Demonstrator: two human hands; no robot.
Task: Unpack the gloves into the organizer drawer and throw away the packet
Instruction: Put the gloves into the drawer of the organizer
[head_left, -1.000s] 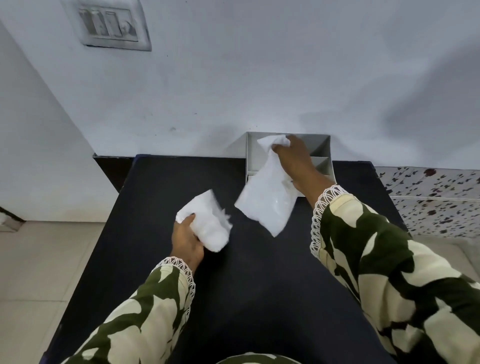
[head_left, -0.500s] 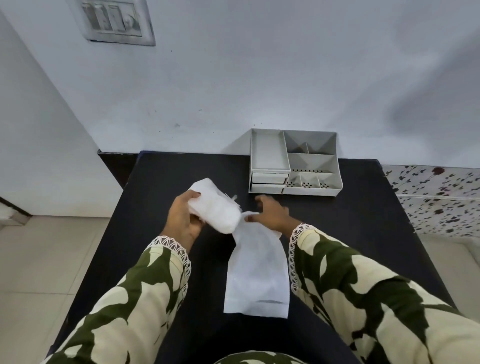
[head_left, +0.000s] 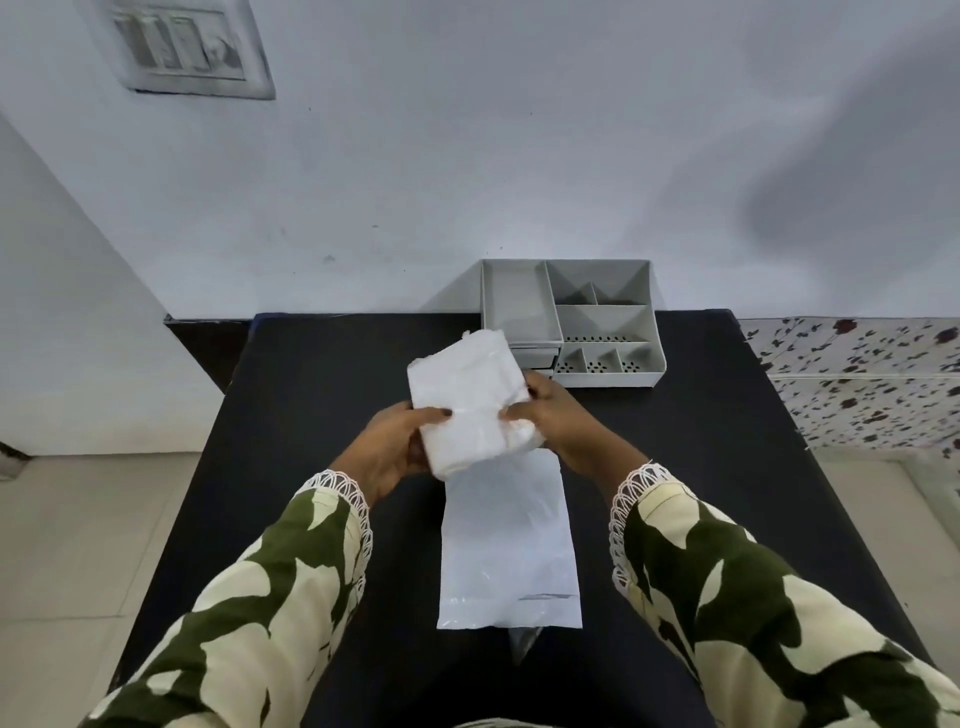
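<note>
The right hand has been brought off the flat packet and onto the folded gloves, now gripped from both sides together with the left hand above the table centre. The empty packet lies toward the near edge. The gloves are unpacked; the organizer, at the far edge, remains unfilled, its drawers shut, and the packet undiscarded.

Glossy thin plastic gloves; smooth packet; matt plastic organizer
</note>
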